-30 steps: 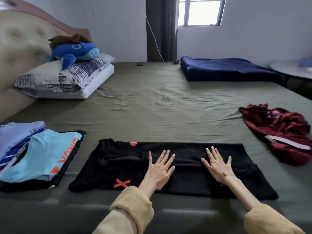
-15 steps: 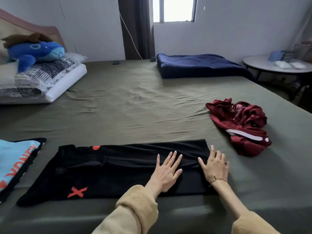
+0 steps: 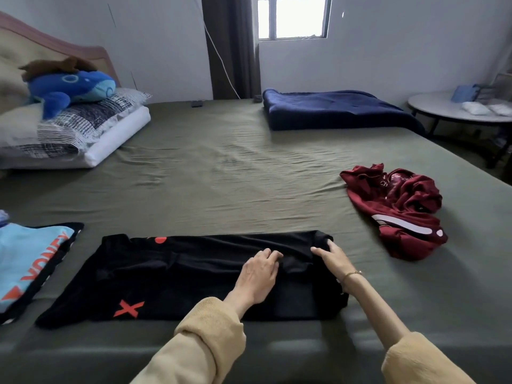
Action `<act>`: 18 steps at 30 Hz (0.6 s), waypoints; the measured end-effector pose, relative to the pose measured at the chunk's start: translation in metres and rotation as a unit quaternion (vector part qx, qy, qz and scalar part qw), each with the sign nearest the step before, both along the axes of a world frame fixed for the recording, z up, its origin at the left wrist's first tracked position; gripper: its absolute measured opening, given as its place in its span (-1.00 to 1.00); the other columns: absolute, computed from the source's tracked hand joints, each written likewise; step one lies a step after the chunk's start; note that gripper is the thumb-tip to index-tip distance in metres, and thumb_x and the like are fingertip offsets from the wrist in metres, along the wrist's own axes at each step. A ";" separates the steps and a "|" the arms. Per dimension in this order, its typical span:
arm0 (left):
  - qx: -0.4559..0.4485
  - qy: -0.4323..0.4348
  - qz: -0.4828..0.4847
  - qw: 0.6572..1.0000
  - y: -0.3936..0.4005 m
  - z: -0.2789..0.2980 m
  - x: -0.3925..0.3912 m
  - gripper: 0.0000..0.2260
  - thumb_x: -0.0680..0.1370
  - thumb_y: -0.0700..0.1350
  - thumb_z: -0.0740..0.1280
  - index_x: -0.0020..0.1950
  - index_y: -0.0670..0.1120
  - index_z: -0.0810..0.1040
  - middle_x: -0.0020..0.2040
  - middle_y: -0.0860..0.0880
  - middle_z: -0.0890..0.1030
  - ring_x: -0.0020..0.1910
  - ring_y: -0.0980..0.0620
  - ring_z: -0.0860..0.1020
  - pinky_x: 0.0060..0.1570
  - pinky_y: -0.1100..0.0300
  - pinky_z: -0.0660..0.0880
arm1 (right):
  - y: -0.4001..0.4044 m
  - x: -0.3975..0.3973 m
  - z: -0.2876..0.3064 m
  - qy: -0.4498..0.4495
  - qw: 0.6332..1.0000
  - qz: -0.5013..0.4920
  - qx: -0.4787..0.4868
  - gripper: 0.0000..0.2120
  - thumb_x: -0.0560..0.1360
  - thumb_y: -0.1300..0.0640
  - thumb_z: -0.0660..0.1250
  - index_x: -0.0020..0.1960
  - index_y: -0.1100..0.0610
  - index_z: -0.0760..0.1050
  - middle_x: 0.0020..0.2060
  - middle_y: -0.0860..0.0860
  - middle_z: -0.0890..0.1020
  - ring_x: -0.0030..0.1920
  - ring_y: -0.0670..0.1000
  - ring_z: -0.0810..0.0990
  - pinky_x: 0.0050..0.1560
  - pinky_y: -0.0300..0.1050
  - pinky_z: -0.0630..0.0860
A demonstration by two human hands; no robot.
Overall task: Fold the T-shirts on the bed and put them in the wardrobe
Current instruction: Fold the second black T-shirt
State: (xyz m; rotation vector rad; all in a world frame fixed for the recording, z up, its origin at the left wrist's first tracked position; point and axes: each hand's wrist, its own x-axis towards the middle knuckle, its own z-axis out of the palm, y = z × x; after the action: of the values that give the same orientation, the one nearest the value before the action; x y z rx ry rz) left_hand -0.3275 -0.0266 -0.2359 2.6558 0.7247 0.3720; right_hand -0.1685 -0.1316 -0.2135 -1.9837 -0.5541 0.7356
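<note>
A black T-shirt [image 3: 177,275] with orange-red marks lies folded into a long strip across the near edge of the bed. My left hand [image 3: 259,275] lies on its right half with fingers curled, pinching the cloth. My right hand [image 3: 333,259] grips the shirt's right end, fingers wrapped over its far corner. A crumpled dark red T-shirt [image 3: 399,209] lies on the bed to the right. A light blue folded shirt [image 3: 26,261] tops a stack at the left edge.
The olive-green bed [image 3: 221,176] stretches ahead. Pillows [image 3: 72,131] with a blue plush whale [image 3: 69,85] sit at the far left by the headboard. A folded navy blanket [image 3: 332,110] lies at the far side. A round table [image 3: 460,113] stands at the right.
Both hands slid right along the black shirt, then went from flat and pressing to curled and gripping its right end. The view turned right.
</note>
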 end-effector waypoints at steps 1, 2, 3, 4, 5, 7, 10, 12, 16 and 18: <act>-0.048 -0.012 0.007 0.999 0.005 0.002 -0.007 -0.73 0.65 -0.07 0.08 0.32 -0.01 0.42 0.11 0.05 0.50 0.13 0.07 0.48 0.11 0.21 0.40 | 0.008 -0.007 0.004 0.016 1.000 0.008 0.018 -0.46 0.54 0.19 0.30 0.45 0.29 0.23 0.42 0.14 0.34 0.43 0.08 0.29 0.42 -0.15 0.19; -0.102 -0.026 0.023 0.994 0.011 0.004 -0.014 -0.74 0.65 -0.06 0.09 0.29 -0.01 0.44 0.06 0.07 0.52 0.08 0.09 0.50 0.07 0.24 0.40 | 0.016 -0.015 0.007 0.026 0.999 0.017 0.033 -0.46 0.54 0.20 0.29 0.46 0.30 0.20 0.42 0.15 0.33 0.43 0.07 0.28 0.35 -0.24 0.19; -0.153 -0.042 0.044 0.986 0.016 0.006 -0.021 -0.75 0.65 -0.06 0.09 0.27 -0.01 0.46 -0.02 0.09 0.54 0.01 0.12 0.51 0.01 0.27 0.39 | 0.025 -0.024 0.010 0.034 0.998 0.029 0.044 -0.46 0.55 0.22 0.28 0.46 0.30 0.20 0.42 0.14 0.33 0.42 0.06 0.29 0.26 -0.31 0.20; -0.201 -0.061 0.067 0.975 0.022 0.008 -0.028 -0.75 0.65 -0.06 0.10 0.26 -0.01 0.47 -0.12 0.09 0.54 -0.09 0.14 0.51 -0.05 0.28 0.38 | 0.035 -0.034 0.011 0.041 0.997 0.039 0.052 -0.46 0.55 0.23 0.27 0.46 0.29 0.19 0.41 0.14 0.34 0.42 0.05 0.28 0.20 -0.34 0.20; -0.246 -0.079 0.088 0.962 0.029 0.010 -0.036 -0.75 0.65 -0.07 0.09 0.26 -0.03 0.47 -0.22 0.08 0.53 -0.19 0.16 0.50 -0.10 0.28 0.39 | 0.045 -0.044 0.013 0.045 0.996 0.053 0.057 -0.46 0.55 0.24 0.27 0.47 0.28 0.18 0.41 0.13 0.34 0.42 0.04 0.28 0.16 -0.37 0.20; -0.312 -0.106 0.114 0.937 0.041 0.016 -0.052 -0.74 0.66 -0.09 0.07 0.25 -0.07 0.48 -0.31 0.05 0.54 -0.37 0.16 0.46 -0.21 0.28 0.42 | 0.065 -0.066 0.015 0.055 0.993 0.077 0.071 -0.49 0.55 0.26 0.25 0.47 0.25 0.20 0.37 0.12 0.38 0.39 0.03 0.32 0.11 -0.40 0.24; -0.388 -0.132 0.143 0.901 0.060 0.027 -0.080 -0.69 0.68 -0.08 0.00 0.29 -0.11 0.45 -0.28 -0.02 0.57 -0.46 0.15 0.47 -0.38 0.35 0.39 | 0.099 -0.104 0.019 0.103 0.983 0.113 0.097 -0.57 0.56 0.30 0.21 0.42 0.22 0.29 0.22 0.13 0.51 0.20 0.03 0.46 0.09 -0.34 0.35; -0.445 -0.149 0.167 0.867 0.072 0.036 -0.096 -0.66 0.69 -0.07 -0.04 0.34 -0.11 0.42 -0.23 -0.05 0.57 -0.39 0.11 0.51 -0.36 0.32 0.42 | 0.120 -0.129 0.019 0.117 0.979 0.133 0.100 -0.59 0.57 0.30 0.18 0.41 0.21 0.31 0.20 0.15 0.52 0.14 0.02 0.50 0.21 -0.17 0.39; -0.527 -0.174 0.192 0.809 0.095 0.049 -0.128 -0.60 0.69 0.00 -0.06 0.38 -0.11 0.41 0.07 -0.16 0.56 -0.06 -0.03 0.55 -0.08 0.19 0.48 | 0.156 -0.178 0.013 0.183 0.972 0.113 0.091 -0.73 0.58 0.24 0.18 0.22 0.36 0.45 0.02 0.20 0.59 -0.16 0.01 0.57 -0.24 -0.25 0.51; -0.555 -0.206 0.206 0.779 0.108 0.048 -0.142 -0.59 0.69 -0.01 -0.05 0.41 -0.16 0.39 0.28 -0.21 0.50 0.22 -0.13 0.51 0.14 0.08 0.45 | 0.174 -0.204 0.010 0.218 0.965 0.102 0.101 -0.73 0.59 0.22 0.18 0.18 0.37 0.48 0.06 0.25 0.60 -0.01 0.16 0.61 -0.09 -0.15 0.57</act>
State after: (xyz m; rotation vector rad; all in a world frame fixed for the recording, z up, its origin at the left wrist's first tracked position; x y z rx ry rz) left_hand -0.4692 0.0811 -0.1876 1.2359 0.9607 0.4271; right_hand -0.3725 0.0424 -0.2033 -1.5278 -0.5456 1.1592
